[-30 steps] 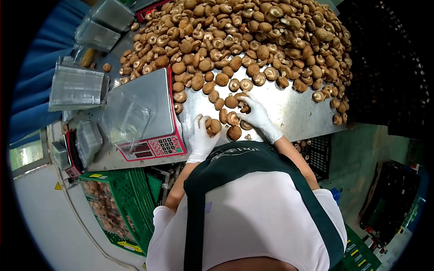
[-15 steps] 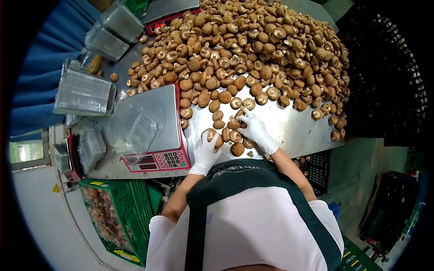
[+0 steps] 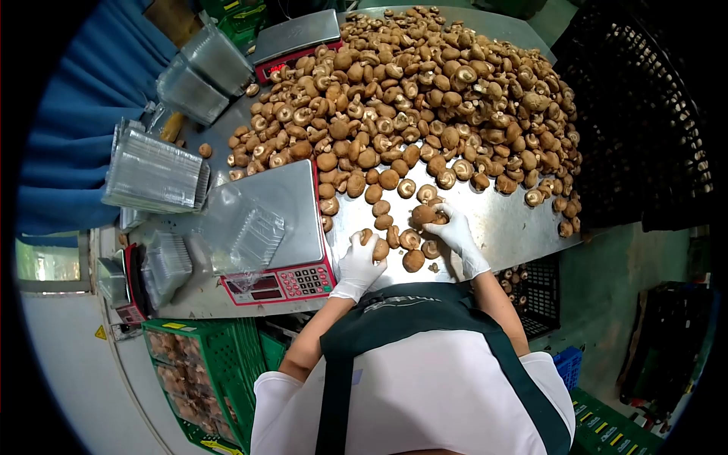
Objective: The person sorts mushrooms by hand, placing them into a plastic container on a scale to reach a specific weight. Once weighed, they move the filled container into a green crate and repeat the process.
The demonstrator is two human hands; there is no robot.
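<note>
A big heap of brown mushrooms (image 3: pixel 425 91) covers the far part of a steel table (image 3: pixel 508 220). A few loose mushrooms (image 3: pixel 413 260) lie near the front edge between my hands. My left hand (image 3: pixel 359 262), in a white glove, is closed over a mushroom by the scale's right edge. My right hand (image 3: pixel 453 231), also gloved, grips a brown mushroom (image 3: pixel 422 215) lifted a little off the table. A clear plastic tray (image 3: pixel 254 236) rests on the platform of the red-trimmed scale (image 3: pixel 292 282) to the left.
Stacks of clear plastic trays (image 3: pixel 152 171) lie at the left, more of these trays (image 3: pixel 205 68) further back beside a second scale (image 3: pixel 292 38). A green crate (image 3: pixel 201 364) with packed mushrooms stands below the table. Black crates (image 3: pixel 644 114) stand to the right.
My right hand has picked a mushroom up from the loose group. My left hand stays closed over a mushroom by the scale. The view has shifted, so everything sits lower in the frame.
</note>
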